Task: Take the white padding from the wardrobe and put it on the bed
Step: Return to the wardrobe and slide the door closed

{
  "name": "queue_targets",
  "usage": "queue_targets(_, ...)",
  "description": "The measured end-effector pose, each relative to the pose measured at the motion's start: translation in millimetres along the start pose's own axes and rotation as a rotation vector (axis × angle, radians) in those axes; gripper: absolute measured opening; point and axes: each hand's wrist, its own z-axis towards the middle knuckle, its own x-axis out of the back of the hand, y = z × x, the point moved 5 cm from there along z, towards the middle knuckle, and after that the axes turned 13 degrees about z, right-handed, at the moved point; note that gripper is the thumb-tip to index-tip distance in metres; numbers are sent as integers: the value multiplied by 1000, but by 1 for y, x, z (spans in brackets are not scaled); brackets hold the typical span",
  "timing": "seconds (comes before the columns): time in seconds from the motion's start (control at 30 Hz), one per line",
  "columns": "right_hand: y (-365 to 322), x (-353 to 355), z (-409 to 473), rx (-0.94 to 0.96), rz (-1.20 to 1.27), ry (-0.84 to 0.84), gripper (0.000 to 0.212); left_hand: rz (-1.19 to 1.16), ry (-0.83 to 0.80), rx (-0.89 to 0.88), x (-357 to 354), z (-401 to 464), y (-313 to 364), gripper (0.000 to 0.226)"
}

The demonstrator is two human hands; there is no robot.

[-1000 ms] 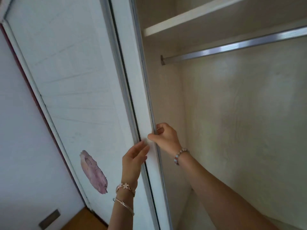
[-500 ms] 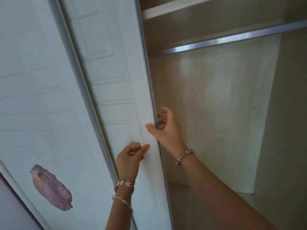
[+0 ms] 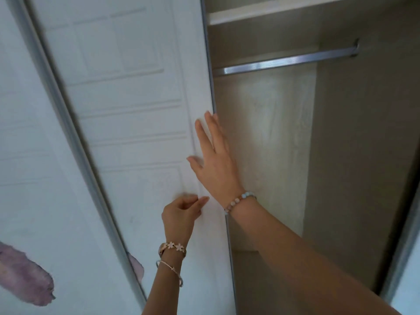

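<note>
Wardrobe (image 3: 284, 155) interior shows at 3 o'clock; her right hand (image 3: 216, 164) presses flat-fingered on the sliding door (image 3: 136, 110), left hand (image 3: 181, 214) loosely curled, holding nothing.

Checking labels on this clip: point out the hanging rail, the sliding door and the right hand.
rail (image 3: 284, 61): head view, middle of the metal bar.
door (image 3: 127, 92): head view, panelled white face.
right hand (image 3: 216, 162): head view, back of the hand, fingers straight at the door's edge.

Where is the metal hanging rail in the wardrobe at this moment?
In the head view, the metal hanging rail runs across the upper right, inside the open wardrobe, just under the shelf and above the right hand.
</note>
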Motion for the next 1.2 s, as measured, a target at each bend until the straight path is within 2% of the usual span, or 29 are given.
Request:
queue_targets(0.27,24,52,-7,-8,-182,-32,71,91,-85,-106,-54,-29,32,15)
queue_targets(0.47,44,94,-11,-14,-283,32,64,131,-191,-155,-97,-44,53,22)
queue_targets(0.73,67,141,-16,-47,-304,94,61,35,-342,-148,-154,-69,75,9)
queue_targets(1.0,91,194,-23,-151,-346,66,64,36,-419,-169,-213,-98,98,28)
queue_targets(1.2,112,229,-29,-200,-418,44,64,76,-469,-184,-252,-121,111,27)
